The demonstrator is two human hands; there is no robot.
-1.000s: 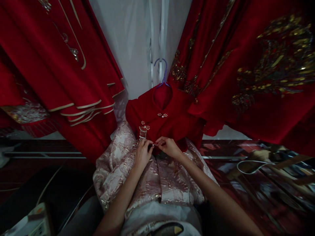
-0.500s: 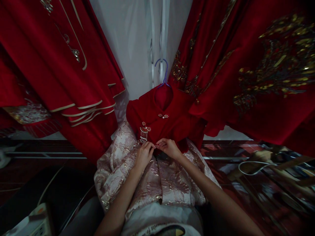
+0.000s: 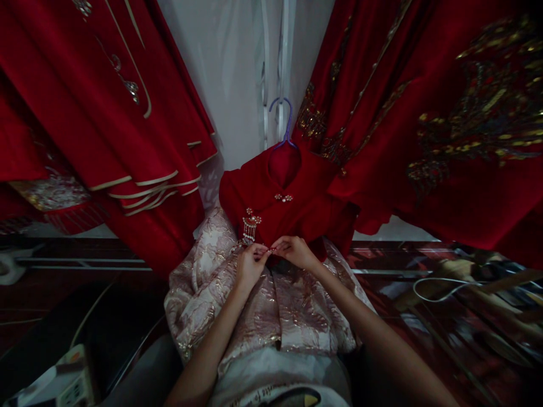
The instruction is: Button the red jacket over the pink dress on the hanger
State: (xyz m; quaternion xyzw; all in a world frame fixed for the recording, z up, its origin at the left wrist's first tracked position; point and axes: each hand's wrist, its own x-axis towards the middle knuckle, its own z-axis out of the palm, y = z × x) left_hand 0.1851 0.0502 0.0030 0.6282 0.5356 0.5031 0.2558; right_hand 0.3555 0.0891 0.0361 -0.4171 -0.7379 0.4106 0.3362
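Observation:
A red garment top (image 3: 297,220) lies on my lap with a purple hanger (image 3: 288,124) in its neck. Below its collar sits a small beaded clasp (image 3: 283,198), and a beaded tassel ornament (image 3: 250,223) hangs on its left side. My left hand (image 3: 251,263) and my right hand (image 3: 294,251) meet at the garment's lower front edge. Both pinch a small beaded clasp (image 3: 272,249), mostly covered by the fingertips. Under the hands spreads a pink and gold brocade skirt (image 3: 297,316).
Red garments (image 3: 139,141) with cream edging hang at the left. On the right hangs a red garment with gold sequins (image 3: 500,107). A white power strip (image 3: 63,379) lies at lower left. A looped white cable (image 3: 441,289) crosses wooden pieces at right.
The whole view has shifted slightly. Both hands stay together at the same clasp, with only small finger movement.

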